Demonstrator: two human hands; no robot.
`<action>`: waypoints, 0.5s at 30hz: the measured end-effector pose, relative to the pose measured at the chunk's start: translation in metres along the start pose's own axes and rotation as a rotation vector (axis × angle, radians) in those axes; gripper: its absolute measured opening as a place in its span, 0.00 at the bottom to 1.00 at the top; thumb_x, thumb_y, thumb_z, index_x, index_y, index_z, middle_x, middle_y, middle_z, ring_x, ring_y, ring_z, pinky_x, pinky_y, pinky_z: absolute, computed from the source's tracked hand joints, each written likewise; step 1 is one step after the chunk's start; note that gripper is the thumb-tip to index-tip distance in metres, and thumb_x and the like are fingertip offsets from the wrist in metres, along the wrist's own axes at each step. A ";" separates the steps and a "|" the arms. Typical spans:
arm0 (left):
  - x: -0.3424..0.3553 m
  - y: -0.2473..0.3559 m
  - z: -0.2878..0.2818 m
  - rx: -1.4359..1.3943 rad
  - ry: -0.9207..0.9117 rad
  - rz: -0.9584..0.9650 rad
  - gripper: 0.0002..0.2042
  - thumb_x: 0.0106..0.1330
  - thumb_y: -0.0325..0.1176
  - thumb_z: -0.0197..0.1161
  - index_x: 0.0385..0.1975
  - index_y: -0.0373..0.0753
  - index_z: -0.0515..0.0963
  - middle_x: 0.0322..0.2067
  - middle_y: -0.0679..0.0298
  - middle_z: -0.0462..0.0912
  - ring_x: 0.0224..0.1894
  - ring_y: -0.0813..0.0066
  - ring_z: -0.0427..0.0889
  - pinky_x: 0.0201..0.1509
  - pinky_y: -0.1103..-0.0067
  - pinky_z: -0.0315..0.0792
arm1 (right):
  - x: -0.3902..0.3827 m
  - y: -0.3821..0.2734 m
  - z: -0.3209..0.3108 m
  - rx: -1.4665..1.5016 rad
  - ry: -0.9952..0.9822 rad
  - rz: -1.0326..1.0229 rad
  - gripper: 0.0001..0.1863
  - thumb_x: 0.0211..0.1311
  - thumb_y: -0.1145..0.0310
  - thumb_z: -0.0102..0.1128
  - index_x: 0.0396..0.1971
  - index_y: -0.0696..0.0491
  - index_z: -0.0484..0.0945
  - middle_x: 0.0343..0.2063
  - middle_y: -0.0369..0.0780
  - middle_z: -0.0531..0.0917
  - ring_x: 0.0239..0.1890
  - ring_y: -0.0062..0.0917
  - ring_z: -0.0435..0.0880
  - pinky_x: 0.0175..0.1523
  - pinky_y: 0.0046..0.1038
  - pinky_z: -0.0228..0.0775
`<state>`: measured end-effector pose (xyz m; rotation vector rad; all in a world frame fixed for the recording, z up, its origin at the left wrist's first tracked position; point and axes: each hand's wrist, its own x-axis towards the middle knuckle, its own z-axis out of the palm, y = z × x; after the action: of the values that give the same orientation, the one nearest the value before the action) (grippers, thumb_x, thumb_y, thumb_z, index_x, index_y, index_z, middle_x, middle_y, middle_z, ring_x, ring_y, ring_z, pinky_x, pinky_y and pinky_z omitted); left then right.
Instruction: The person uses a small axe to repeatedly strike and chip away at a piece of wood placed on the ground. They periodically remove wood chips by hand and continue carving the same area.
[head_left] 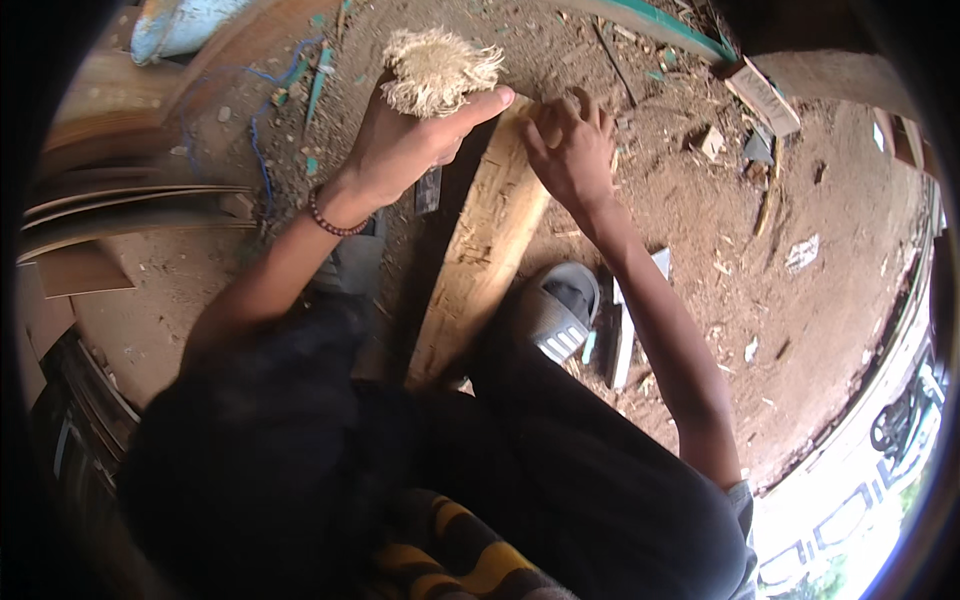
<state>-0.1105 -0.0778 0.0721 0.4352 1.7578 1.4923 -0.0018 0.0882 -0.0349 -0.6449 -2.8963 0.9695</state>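
Note:
My left hand (400,150), with a beaded bracelet on its wrist, is closed round a chisel-like tool (440,72). The tool's pale end is frayed into a thick tuft of fibres above my fist; my fingers hide most of the rest. A flat grey piece (428,190) shows just below this hand; whether it belongs to the tool I cannot tell. A thick wooden beam (480,250) runs away from me between my legs, with rough marks on its top. At its far end, my right hand (575,150) holds the beam's right edge with bent fingers.
My foot in a grey striped slide (565,310) is right of the beam. Wood chips and scraps litter the dirt floor (700,300). Stacked boards (130,210) lie at left, a blue cord (262,150) nearby. A small block (762,97) rests by a green-edged board (660,25).

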 end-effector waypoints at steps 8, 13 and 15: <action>-0.020 -0.023 0.015 -0.094 -0.033 0.112 0.14 0.64 0.40 0.67 0.22 0.40 0.75 0.13 0.73 0.72 0.11 0.84 0.65 0.16 0.82 0.57 | -0.018 -0.010 0.003 -0.045 0.008 0.108 0.32 0.64 0.48 0.58 0.63 0.48 0.66 0.67 0.58 0.57 0.67 0.60 0.56 0.66 0.60 0.52; -0.025 -0.028 0.016 -0.214 -0.095 0.103 0.12 0.65 0.39 0.66 0.24 0.39 0.75 0.14 0.72 0.73 0.12 0.85 0.68 0.15 0.83 0.59 | -0.056 0.013 -0.006 0.103 0.174 0.117 0.31 0.63 0.55 0.61 0.63 0.51 0.66 0.62 0.58 0.64 0.65 0.52 0.63 0.67 0.47 0.58; -0.025 -0.026 0.019 -0.204 -0.169 0.184 0.12 0.65 0.39 0.66 0.26 0.38 0.76 0.15 0.71 0.74 0.13 0.84 0.69 0.16 0.82 0.61 | -0.081 0.029 -0.013 0.119 0.231 0.183 0.29 0.64 0.56 0.62 0.59 0.55 0.69 0.58 0.58 0.71 0.62 0.48 0.69 0.65 0.42 0.63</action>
<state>-0.0745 -0.0891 0.0555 0.6109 1.4494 1.6922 0.0848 0.0848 -0.0322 -0.9569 -2.5936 1.0010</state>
